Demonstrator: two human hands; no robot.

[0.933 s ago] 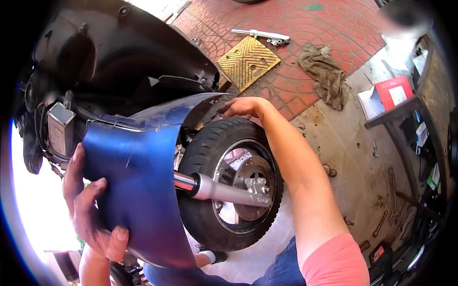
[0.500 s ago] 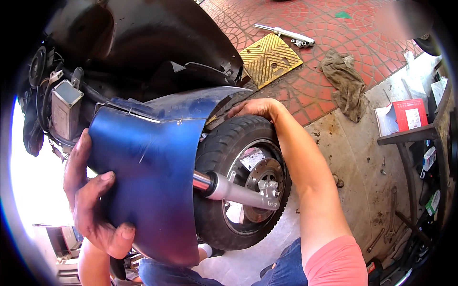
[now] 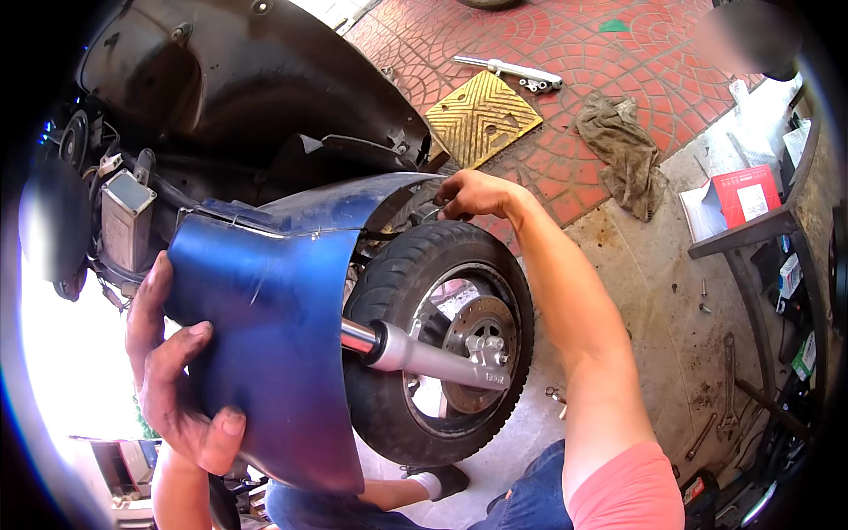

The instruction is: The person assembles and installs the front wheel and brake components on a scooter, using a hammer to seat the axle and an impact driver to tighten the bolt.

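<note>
The blue panel (image 3: 265, 327) sits at the left, just beside the wheel (image 3: 375, 300), its long axis running near to far and its narrow tip pointing far right. Raised lettering marks the silver fork leg (image 3: 433, 359); the red box (image 3: 727, 201) carries a white label. The left hand (image 3: 181, 389) grips the panel's left side, fingers spread. The right hand (image 3: 478, 194) curls by the far tip; I cannot tell whether it grips.

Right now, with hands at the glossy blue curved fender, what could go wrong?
The spread left hand might slip on the glossy blue curved fender. The right hand, by the black treaded rubber tyre, could be pinched if the fender shifts. The fender's edge, overlapping the shiny metal fork tube in view, might scrape it.
</note>
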